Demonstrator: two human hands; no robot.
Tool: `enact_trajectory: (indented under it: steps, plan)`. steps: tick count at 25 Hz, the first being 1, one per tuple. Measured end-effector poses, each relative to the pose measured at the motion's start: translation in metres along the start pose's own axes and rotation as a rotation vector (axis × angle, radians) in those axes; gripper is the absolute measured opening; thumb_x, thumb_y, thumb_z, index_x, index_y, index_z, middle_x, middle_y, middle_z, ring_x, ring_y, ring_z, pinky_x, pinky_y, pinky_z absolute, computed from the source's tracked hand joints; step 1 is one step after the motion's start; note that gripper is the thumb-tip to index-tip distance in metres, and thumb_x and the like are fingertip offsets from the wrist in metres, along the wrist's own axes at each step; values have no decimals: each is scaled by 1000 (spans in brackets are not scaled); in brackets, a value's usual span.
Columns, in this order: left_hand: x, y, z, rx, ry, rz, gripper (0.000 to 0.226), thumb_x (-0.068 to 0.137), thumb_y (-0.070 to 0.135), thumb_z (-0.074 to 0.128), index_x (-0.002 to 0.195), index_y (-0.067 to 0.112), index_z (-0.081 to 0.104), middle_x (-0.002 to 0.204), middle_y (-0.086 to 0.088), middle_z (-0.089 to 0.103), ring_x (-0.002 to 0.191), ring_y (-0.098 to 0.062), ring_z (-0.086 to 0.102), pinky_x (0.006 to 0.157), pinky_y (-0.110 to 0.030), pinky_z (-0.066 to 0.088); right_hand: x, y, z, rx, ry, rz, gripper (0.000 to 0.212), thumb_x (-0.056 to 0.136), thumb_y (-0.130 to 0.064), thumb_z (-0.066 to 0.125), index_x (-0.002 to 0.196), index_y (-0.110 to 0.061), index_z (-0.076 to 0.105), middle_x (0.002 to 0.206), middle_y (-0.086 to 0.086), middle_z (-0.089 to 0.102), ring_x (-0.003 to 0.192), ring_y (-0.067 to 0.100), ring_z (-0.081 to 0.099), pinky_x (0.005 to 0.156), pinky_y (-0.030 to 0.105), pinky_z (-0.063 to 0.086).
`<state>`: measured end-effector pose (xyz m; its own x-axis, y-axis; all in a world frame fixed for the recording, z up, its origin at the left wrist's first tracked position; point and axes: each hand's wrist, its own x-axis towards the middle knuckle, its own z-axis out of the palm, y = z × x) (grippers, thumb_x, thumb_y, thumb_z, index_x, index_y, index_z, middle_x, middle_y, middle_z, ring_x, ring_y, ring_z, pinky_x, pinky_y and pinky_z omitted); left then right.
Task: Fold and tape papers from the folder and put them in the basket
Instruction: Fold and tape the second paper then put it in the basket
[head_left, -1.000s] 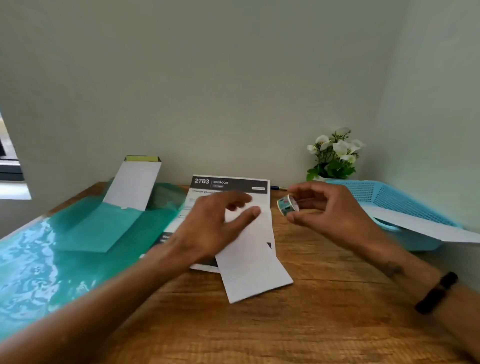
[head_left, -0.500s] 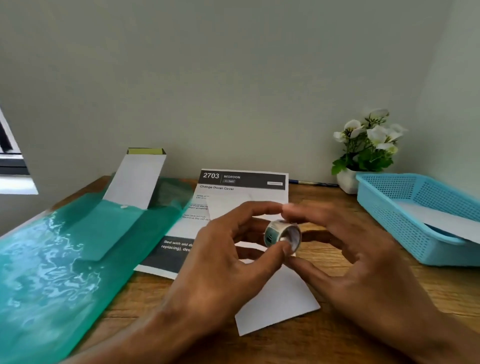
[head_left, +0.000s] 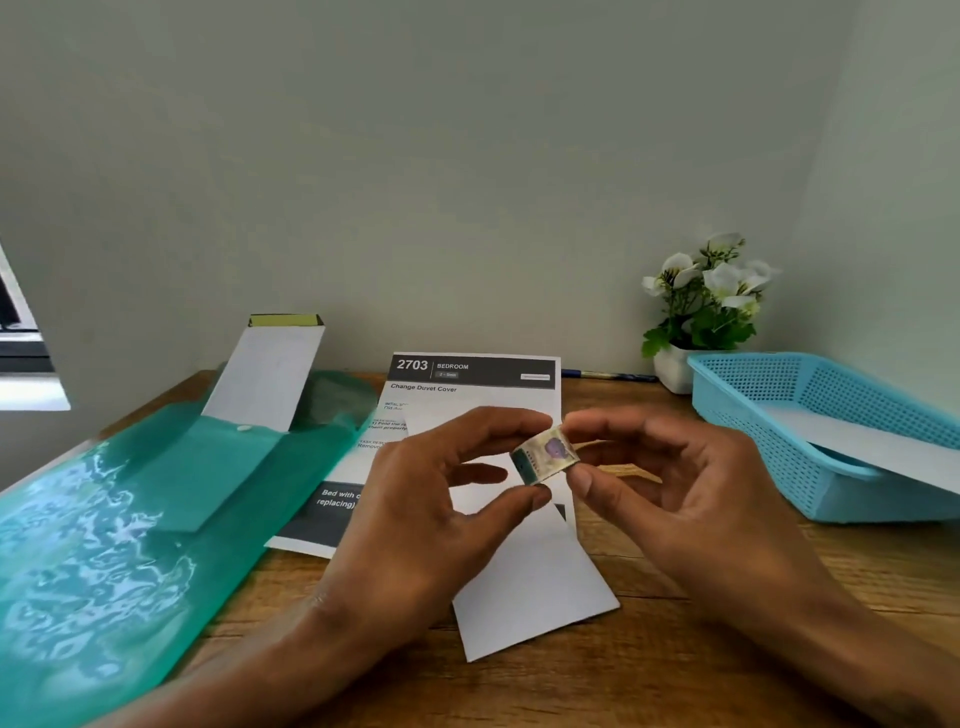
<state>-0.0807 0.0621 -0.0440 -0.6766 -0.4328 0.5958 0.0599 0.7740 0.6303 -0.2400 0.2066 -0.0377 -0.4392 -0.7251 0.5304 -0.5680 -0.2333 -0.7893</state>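
— What does that printed sheet (head_left: 475, 387) on the worktop (head_left: 675, 649) say?

— The dark header reads "2703", then "BEDROOM", and under it "Change Duvet Cover". Lower down a dark band starts "Bed with" and "replacing)"; the small print between is too fine for me to read.

— And the paper being worked on?

— A folded white paper (head_left: 530, 587) lies over that sheet, running towards 5 o'clock from it, blank side up, right under the hands.

— The hands?

— Both are raised above it. The left hand (head_left: 415, 525) and right hand (head_left: 691, 499) each pinch a small patterned tape roll (head_left: 548, 453) between thumb and forefinger, fingers clamped on it from either side.

— Containers?

— The blue basket (head_left: 753, 395) sits at 3 o'clock from the hands, with a white sheet (head_left: 872, 447) lying in it and sticking out over the near rim. At 9 o'clock the green folder (head_left: 104, 545) lies open on the worktop, a white paper (head_left: 265, 376) standing up out of it against the wall. A potted white flower (head_left: 701, 306) stands just behind the basket's far corner.
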Motion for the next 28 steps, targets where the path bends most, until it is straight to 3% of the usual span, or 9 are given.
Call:
enact_trajectory:
  steps: [5,9,16,22,28]
  plan:
    - [0,0,-3,107,37,71,40,83,40,81,116,53,64,120,38,63,110,12,63,79,-3,51,0,-1,-1,23,31,6,31,71,-34,84,101,-26,81,102,-17,80,99,3,76,78,25,64]
    - [0,-2,-2,176,33,113,37,82,44,78,115,48,63,112,34,67,109,11,61,83,-1,48,2,-1,-1,-6,31,-8,15,74,-34,81,89,-33,82,99,-26,78,97,-4,74,78,16,61]
    - [0,-5,-1,237,14,141,41,83,41,80,117,49,59,113,30,68,110,9,62,85,-1,48,-1,0,0,-343,15,-194,15,86,-33,73,98,-29,81,108,-26,73,100,-9,68,73,6,55]
    - [-1,-1,-2,196,-28,138,36,83,40,78,113,50,61,108,37,66,110,12,61,84,2,45,1,-2,-1,-356,-17,-212,13,83,-30,71,91,-23,78,100,-18,72,96,1,69,71,12,59]
    - [0,1,-1,107,-29,98,34,83,29,84,105,43,63,106,29,70,105,9,66,81,-3,51,2,1,-3,-263,41,-137,6,83,-29,74,87,-25,76,95,-16,73,93,5,72,72,18,61]
